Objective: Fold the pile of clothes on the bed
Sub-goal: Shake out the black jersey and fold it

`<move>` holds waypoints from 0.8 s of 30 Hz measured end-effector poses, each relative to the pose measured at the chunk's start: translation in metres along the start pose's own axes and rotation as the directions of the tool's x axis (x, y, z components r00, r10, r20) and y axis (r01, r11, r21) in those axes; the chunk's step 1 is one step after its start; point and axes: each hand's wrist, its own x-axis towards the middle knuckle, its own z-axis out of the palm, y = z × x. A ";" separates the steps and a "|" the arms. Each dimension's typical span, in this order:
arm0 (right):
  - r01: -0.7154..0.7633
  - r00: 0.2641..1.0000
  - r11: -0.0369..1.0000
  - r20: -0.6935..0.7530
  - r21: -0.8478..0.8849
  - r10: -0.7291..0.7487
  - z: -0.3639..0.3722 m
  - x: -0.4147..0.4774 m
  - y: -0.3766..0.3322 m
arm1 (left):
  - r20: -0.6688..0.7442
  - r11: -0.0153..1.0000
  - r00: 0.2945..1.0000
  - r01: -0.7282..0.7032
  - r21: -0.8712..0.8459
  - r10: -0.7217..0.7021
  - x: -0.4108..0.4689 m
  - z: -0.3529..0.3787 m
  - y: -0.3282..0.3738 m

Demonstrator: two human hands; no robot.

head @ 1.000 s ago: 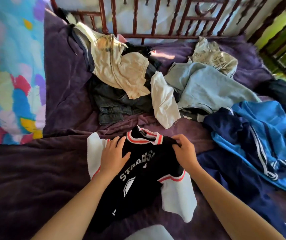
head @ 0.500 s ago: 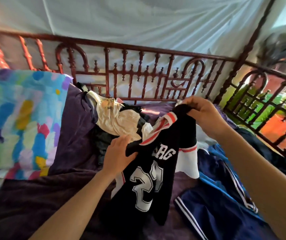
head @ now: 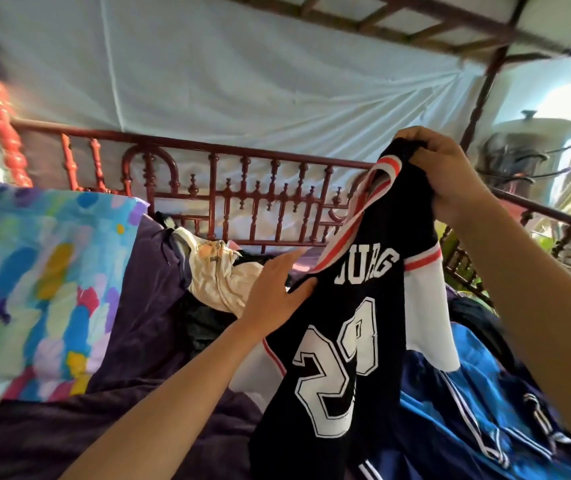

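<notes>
1. The black jersey (head: 342,341) hangs in the air over the bed (head: 138,341). It is held at one shoulder, beside the striped collar, by the right hand (head: 443,174).
2. The right hand's fingers (head: 412,140) are curled tightly over a bunch of the black cloth. They carry all of its weight.
3. The left hand (head: 277,285) is lower. Its fingers (head: 291,261) are straight and slightly spread, and they lie against the jersey's near edge just under the collar. They grip nothing.
4. The jersey's long axis runs nearly straight down from the right fingers, with the number facing the camera and the hem out of view below. The loose shoulder is just right of the left fingers, touching them, so the left hand is likely the one to catch it and spread the jersey wide.
5. The rest of the pile lies on the bed: a cream garment (head: 218,271) beyond the left fingers and a blue jacket (head: 467,410) below the right arm.
6. A second ago the jersey lay flat on the bed under both hands. Half a second ago it was partly lifted. Now the right hand is higher, and more of the number shows.
</notes>
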 end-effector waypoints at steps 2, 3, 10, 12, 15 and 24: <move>0.005 1.000 1.000 -0.016 0.015 -0.005 -0.004 -0.001 -0.007 | 0.061 0.984 0.996 0.068 -0.162 -0.058 0.005 -0.001 0.012; 0.007 1.000 1.000 -0.017 0.020 -0.007 -0.006 -0.001 -0.010 | 0.080 0.970 0.995 0.082 -0.228 -0.066 0.006 -0.001 0.017; -0.011 0.999 1.000 -0.042 -0.017 0.010 -0.011 -0.007 -0.013 | 0.193 0.938 0.981 0.094 -0.332 -0.030 0.006 0.001 0.033; -0.023 0.999 1.000 -0.026 -0.003 0.023 -0.012 -0.008 -0.010 | 0.250 0.935 0.967 0.131 -0.330 -0.048 0.004 0.002 0.029; -0.031 0.999 0.999 -0.007 0.036 0.031 -0.015 -0.010 -0.010 | 0.364 0.906 0.923 0.257 -0.336 -0.127 -0.004 0.004 0.018; -0.036 0.997 0.997 -0.058 0.075 0.041 -0.041 -0.013 -0.006 | 0.382 0.845 0.858 0.459 -0.273 -0.343 -0.024 -0.017 -0.018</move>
